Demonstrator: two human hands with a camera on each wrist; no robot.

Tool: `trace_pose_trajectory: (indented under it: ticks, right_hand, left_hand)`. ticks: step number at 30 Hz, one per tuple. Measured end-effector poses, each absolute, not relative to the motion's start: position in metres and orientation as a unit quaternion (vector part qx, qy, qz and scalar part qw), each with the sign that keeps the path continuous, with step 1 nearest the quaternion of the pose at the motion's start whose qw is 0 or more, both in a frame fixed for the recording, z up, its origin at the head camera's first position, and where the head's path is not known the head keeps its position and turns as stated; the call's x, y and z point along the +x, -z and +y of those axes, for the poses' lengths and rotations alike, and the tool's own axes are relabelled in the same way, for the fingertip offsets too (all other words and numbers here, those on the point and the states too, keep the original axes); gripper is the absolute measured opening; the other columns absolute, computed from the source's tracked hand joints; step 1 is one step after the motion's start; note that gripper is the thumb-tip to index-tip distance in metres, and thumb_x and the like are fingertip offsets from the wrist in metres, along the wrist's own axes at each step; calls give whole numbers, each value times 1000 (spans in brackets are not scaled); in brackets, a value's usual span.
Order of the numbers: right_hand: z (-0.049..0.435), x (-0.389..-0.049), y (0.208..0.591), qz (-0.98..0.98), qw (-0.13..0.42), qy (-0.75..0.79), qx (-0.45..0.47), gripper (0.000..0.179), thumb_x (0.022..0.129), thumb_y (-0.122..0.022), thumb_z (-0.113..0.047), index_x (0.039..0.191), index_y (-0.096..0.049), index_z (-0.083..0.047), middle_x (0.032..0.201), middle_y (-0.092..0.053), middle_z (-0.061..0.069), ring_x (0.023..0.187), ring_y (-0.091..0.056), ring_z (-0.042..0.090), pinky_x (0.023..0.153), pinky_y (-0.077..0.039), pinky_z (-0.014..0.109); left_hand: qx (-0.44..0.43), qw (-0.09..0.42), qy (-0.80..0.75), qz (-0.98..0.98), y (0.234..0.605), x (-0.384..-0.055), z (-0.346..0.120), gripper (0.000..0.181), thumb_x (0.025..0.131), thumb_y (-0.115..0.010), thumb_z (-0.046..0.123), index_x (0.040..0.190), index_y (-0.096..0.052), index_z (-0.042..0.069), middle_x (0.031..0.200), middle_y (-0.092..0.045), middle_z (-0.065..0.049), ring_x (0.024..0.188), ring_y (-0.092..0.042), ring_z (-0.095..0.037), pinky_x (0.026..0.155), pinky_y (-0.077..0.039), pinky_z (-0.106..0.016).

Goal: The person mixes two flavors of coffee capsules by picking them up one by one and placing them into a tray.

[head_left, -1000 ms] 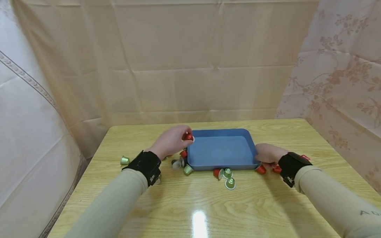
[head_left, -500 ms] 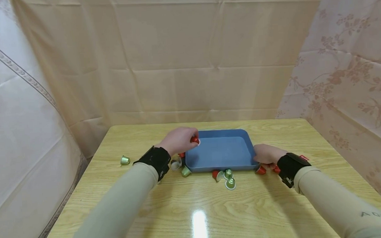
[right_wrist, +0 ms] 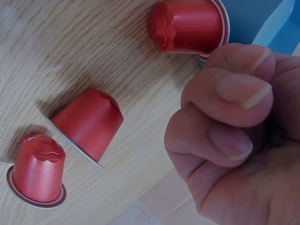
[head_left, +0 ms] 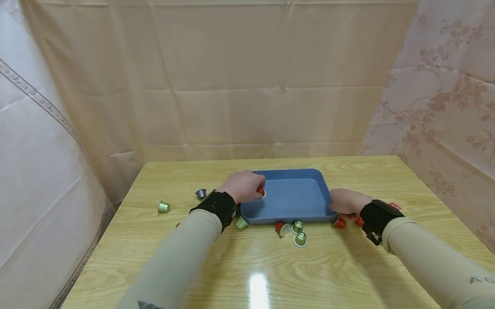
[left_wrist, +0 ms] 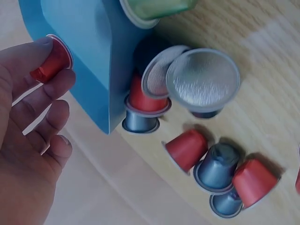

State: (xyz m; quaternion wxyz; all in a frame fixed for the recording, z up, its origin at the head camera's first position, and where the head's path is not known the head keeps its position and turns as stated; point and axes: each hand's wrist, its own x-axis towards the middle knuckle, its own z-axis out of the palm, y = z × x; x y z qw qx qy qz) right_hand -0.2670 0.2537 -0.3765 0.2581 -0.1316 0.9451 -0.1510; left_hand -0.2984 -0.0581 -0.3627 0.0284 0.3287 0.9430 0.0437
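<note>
A red coffee capsule (left_wrist: 52, 63) is pinched between the thumb and fingers of my left hand (head_left: 243, 186), over the left side of the blue tray (head_left: 291, 196). My right hand (head_left: 349, 200) is at the tray's right edge. In the right wrist view its fingers (right_wrist: 222, 103) are curled in beside the tray's corner and appear to grip the rim; the thumb is hidden. The visible tray floor is bare. Near the right hand lie several red capsules (right_wrist: 89, 126). Red and dark blue-grey capsules (left_wrist: 218, 164) lie near the tray's left side, mostly hidden by my left arm in the head view.
Green capsules (head_left: 300, 239) and a red one (head_left: 281, 229) lie along the tray's front. Another green capsule (head_left: 163, 206) sits farther left, and a grey-blue one (head_left: 201, 194) lies behind the left wrist. Cloth (head_left: 245, 82) hangs behind the wooden table (head_left: 317, 279).
My left hand has moved right and slightly nearer, carrying the red capsule over the tray. The tray and right hand have shifted slightly left. The grey-blue capsule has come into view.
</note>
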Motion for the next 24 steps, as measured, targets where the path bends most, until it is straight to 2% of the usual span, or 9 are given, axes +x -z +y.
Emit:
trace_pose_trajectory:
  ticks: [9,16,24]
  right_hand:
    - [253,-264,374,945,249,149,-150,43,92,-38,2,51,-45,-9,40,-37,-5,31,-33,7,33,-26,20]
    - [254,-266,376,944,255,152,-143,39,94,-38,1,56,-48,-7,42,-39,-3,32,-33,8,34,-27,21]
    - [254,-266,378,945,253,146,-145,42,94,-37,1,54,-46,-9,42,-38,-4,32,-34,8,33,-27,21]
  left_hand:
    - [327,39,-34,944,374,-296,-54,14,91,-68,28,93,-60,17,77,-57,4,70,-52,-15,64,-45,-30]
    - [328,37,-23,944,376,-294,-51,15,90,-69,28,87,-59,17,74,-55,4,69,-51,-15,63,-43,-31]
    - [328,37,-8,944,382,-297,-50,20,89,-71,29,80,-55,19,71,-56,5,69,-51,-16,62,-44,-32]
